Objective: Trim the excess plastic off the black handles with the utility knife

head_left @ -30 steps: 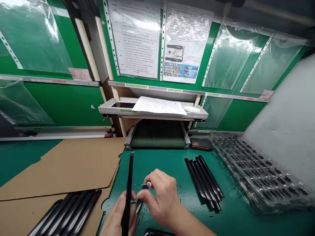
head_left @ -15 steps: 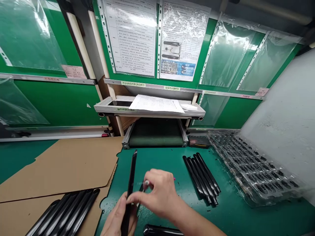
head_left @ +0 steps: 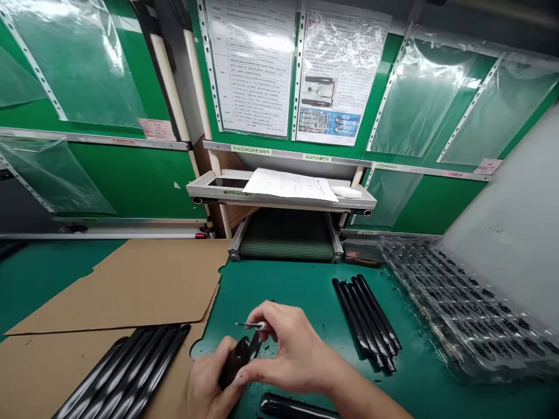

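Left hand [head_left: 209, 375] grips black part [head_left: 234, 364], right hand [head_left: 288, 346] thin tool [head_left: 253, 325], over table [head_left: 279, 282], short of its far edge. Probably tool work on part; next likely needs steady left hold.

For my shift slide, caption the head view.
Left hand grips a glossy black part; right hand holds a slim metal-tipped tool above a green tabletop.

Plastic-looking bars [head_left: 369, 321] gleaming, glossy; cardboard [head_left: 144, 285] matt; clear plastic trays [head_left: 474, 311] shining; tabletop [head_left: 297, 286] smooth; loose paper [head_left: 290, 185] matt
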{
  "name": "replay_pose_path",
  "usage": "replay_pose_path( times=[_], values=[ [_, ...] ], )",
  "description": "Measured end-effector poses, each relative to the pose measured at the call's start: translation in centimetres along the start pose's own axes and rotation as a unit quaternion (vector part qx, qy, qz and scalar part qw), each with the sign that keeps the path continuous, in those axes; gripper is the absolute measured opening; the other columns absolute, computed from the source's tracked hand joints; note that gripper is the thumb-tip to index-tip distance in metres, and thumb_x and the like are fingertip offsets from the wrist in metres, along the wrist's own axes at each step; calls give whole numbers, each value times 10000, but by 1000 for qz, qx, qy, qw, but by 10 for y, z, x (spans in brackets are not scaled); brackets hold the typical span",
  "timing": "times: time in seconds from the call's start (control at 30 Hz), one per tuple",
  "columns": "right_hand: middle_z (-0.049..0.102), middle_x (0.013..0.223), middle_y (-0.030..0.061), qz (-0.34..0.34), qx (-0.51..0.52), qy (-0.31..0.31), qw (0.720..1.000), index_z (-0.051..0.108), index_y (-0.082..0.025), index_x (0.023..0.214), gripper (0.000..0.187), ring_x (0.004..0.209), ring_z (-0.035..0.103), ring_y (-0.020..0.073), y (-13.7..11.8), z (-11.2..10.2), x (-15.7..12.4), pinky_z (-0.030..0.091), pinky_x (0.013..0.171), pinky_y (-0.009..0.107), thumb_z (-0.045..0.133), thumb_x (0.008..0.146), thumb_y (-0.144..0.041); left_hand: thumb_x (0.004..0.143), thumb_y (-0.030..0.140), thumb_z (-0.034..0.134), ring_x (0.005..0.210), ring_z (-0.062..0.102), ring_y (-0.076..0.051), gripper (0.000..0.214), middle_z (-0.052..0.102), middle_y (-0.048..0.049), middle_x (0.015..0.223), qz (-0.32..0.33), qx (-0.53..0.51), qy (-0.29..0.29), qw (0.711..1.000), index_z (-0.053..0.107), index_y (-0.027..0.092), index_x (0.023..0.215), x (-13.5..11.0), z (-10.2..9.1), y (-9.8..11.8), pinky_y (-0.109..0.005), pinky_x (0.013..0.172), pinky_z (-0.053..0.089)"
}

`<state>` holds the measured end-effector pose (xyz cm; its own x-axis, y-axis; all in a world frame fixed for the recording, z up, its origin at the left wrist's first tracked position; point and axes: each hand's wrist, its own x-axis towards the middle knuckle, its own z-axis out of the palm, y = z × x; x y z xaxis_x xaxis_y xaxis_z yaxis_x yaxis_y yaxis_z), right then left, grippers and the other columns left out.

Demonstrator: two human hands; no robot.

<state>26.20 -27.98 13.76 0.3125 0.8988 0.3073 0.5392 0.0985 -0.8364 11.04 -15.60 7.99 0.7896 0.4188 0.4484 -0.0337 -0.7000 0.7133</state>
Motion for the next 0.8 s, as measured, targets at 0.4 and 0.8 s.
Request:
replay_pose_path(
  times=[0.4, 0.8],
  values=[
    [560, 663, -79, -86, -167, -81, 979, 435, -213, 698, 546, 630, 498, 87, 8, -11, 7, 204, 547, 259, 608, 868, -702, 996, 416, 457, 449, 531, -161, 203, 545, 40, 582, 192, 204, 29, 959, 482, 242, 896, 5, -4, -35, -274, 474, 349],
    [392, 613, -34, -139, -269, 190, 934, 311, -196, 637, 609, 564, 314, 125, 20, 27, 3, 155, 530, 301, 276, 995, -688, 996, 341, 464, 380, 548, -141, 128, 530, 99, 509, 69, 157, 42, 984, 449, 279, 885, 1, 5, -9, -213, 391, 393]
  ],
)
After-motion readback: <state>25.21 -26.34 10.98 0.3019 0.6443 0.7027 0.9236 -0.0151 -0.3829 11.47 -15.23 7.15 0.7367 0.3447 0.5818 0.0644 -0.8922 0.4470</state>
